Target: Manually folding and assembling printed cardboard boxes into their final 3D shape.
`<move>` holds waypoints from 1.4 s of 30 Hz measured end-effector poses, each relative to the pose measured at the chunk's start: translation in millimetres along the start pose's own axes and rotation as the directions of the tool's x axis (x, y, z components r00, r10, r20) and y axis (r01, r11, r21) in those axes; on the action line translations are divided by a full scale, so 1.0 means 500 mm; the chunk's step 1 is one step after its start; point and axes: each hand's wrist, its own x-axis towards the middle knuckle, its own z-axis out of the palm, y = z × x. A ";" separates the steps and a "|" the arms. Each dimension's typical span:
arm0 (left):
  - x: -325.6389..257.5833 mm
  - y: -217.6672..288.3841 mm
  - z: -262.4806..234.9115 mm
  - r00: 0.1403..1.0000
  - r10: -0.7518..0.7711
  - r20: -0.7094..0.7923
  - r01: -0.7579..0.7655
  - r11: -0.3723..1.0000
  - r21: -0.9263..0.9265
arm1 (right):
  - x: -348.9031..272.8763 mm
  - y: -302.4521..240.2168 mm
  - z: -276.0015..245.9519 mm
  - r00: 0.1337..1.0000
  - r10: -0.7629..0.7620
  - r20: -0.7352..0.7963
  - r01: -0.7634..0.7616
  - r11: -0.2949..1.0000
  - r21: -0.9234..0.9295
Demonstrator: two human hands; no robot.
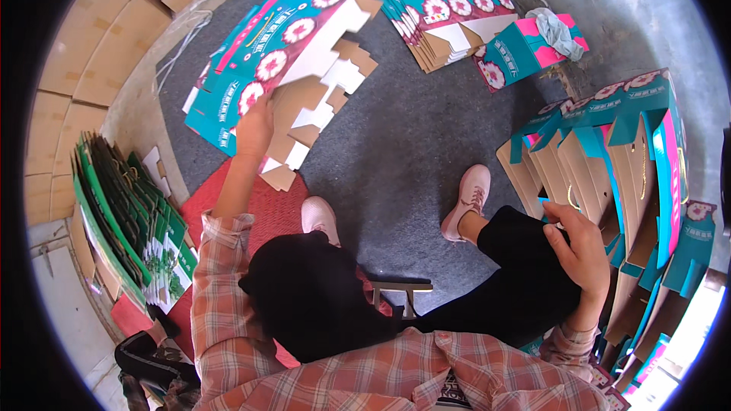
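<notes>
In the head view my left hand (pixel 255 129) is closed on the near edge of a flat, unfolded carton (pixel 247 76). It is teal and pink, printed with round flower-like pictures, and its white and brown flaps (pixel 327 87) spread to the right of my hand. The carton lies over the grey mat, and my fingertips are partly hidden. My right hand (pixel 580 247) rests by my right knee, thumb and forefinger apart, with nothing seen in it. Close beside it, on the right, stand several opened cartons (pixel 628 175) of the same print, brown inside.
A stack of flat cartons (pixel 457 0) lies at the far side, with a folded carton (pixel 518 53) and a crumpled grey plastic bag (pixel 560 33) next to it. Green flat cartons (pixel 129 213) lean at the left. Brown boxes (pixel 84 38) are piled behind them. Another person's dark-clothed leg (pixel 152 361) shows lower left.
</notes>
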 end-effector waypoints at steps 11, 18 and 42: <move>-0.054 0.195 -0.446 0.958 0.005 -0.286 -0.173 0.806 -0.566 | -0.054 -0.002 -0.002 0.982 -0.141 -0.125 0.135 0.990 -0.048; -0.163 0.287 -0.541 0.980 0.185 -0.076 -0.193 0.774 -0.603 | -0.033 -0.033 -0.052 0.711 -0.309 -0.631 0.313 0.943 -0.109; -0.126 0.213 -0.468 0.868 -0.407 -0.284 -0.083 0.444 -0.892 | 0.103 -0.079 0.064 0.958 -0.254 0.135 0.199 0.925 0.325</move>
